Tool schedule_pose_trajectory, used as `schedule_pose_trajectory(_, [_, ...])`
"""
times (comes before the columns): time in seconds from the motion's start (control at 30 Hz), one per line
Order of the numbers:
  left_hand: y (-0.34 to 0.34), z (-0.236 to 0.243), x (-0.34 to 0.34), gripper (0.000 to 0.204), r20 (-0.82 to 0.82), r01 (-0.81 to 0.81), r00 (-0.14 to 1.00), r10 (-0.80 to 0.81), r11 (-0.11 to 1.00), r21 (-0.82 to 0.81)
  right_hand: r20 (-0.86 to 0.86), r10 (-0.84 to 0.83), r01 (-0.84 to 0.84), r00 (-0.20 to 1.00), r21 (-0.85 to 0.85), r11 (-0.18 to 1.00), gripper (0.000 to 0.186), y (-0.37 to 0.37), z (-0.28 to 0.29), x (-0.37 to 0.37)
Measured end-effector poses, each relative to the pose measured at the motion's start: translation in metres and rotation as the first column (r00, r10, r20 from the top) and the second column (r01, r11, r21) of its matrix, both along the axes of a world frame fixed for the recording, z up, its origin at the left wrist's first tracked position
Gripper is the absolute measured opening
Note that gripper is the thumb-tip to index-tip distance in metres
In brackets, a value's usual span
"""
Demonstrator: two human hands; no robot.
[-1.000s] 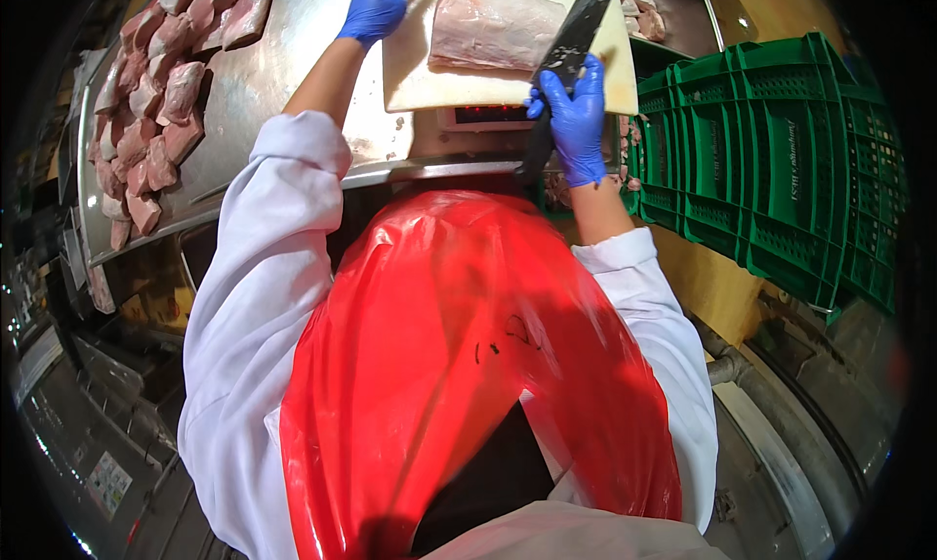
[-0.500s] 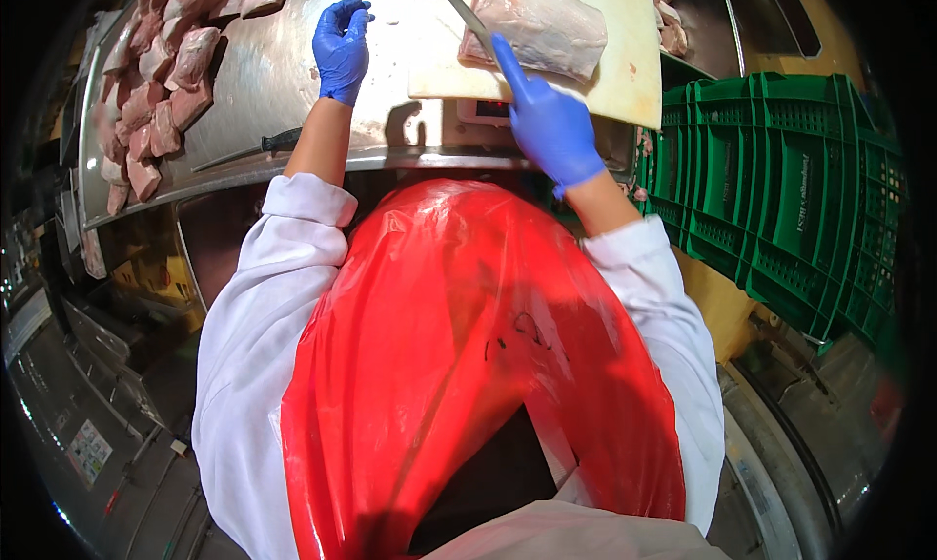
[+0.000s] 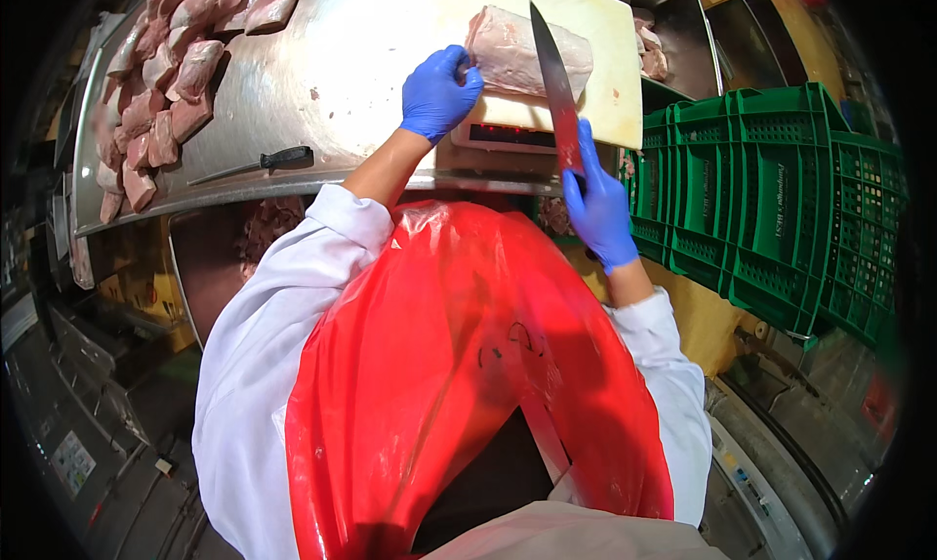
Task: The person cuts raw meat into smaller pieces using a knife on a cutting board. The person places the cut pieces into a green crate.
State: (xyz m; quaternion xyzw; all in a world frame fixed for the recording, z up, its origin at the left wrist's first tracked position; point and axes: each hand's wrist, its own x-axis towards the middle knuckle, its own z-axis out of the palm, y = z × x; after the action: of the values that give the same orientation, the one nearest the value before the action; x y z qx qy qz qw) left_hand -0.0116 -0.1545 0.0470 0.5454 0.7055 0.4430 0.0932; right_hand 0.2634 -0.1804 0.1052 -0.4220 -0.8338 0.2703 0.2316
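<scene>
A thick piece of pork loin (image 3: 508, 54), pale with a white fatty side, lies on the cream cutting board (image 3: 613, 82). At its left end is my left hand (image 3: 441, 93) in a blue glove. The fingers are curled in, their tips at the meat's edge; whether they grip it is hidden. My right hand (image 3: 600, 208), also gloved in blue, is closed round the handle of a long knife (image 3: 554, 77), index finger stretched along it. The blade points away from me and passes over the right part of the loin.
Several cut meat pieces (image 3: 161, 96) are heaped at the left of the steel table (image 3: 293, 82). A black-handled sharpening steel (image 3: 283, 157) lies near its front edge. Below the board sits a scale display (image 3: 512, 136). Green crates (image 3: 752, 199) stand at the right; a metal bin (image 3: 673, 33) is beyond.
My left hand has moved right, from the bare steel to the loin's left end. My right hand has drawn back toward me and right with the knife, whose blade has swung from the loin's left to its right.
</scene>
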Motion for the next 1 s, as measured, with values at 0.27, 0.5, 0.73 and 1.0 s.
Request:
schedule_pose_trajectory(0.27, [-0.009, -0.002, -0.009, 0.010, 0.154, 0.007, 0.988, -0.003, 1.000, -0.025, 0.281, 0.059, -0.133, 0.958, 0.253, 0.958, 0.073, 0.050, -0.012, -0.119])
schedule_pose_trajectory(0.5, [-0.015, -0.022, -0.013, 0.008, 0.020, 0.004, 1.000, -0.005, 0.998, 0.060, 0.611, 0.218, -0.320, 0.761, 0.062, 0.945, 0.089, 0.025, 0.026, -0.060])
schedule_pose_trajectory(0.73, [-0.026, -0.004, -0.040, 0.013, -0.024, 0.004, 1.000, -0.001, 0.989, 0.145, 0.777, 0.242, -0.426, 0.580, 0.036, 0.904, 0.092, 0.021, 0.049, -0.002])
schedule_pose_trajectory(1.0, [-0.019, -0.009, 0.020, 0.023, -0.398, 0.364, 0.873, -0.281, 0.920, 0.148, 0.725, 0.193, -0.409, 0.661, 0.132, 0.903, 0.090, 0.026, 0.028, -0.005])
